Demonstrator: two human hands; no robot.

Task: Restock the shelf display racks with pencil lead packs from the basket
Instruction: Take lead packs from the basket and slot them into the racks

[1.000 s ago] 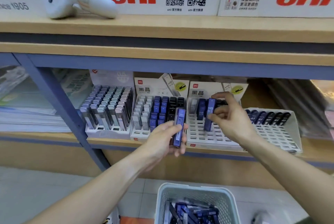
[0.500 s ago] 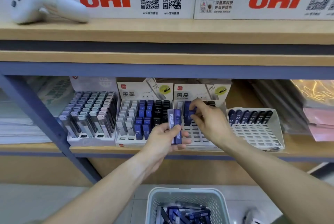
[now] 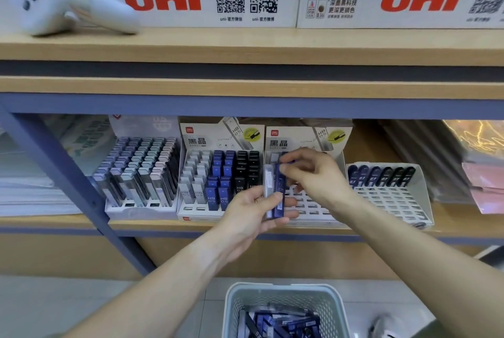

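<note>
In the head view, the left hand (image 3: 253, 212) grips two upright lead packs (image 3: 275, 193), one grey, one blue, before the middle rack (image 3: 308, 201). The right hand (image 3: 313, 174) pinches the blue pack's top. More packs lie in the basket (image 3: 283, 299) below.

A single wide-angle head-worn camera looks forward and slightly down from close range at the lower shelf (image 3: 245, 225), with the basket (image 3: 283, 299) on the floor at the frame's bottom edge.
</note>
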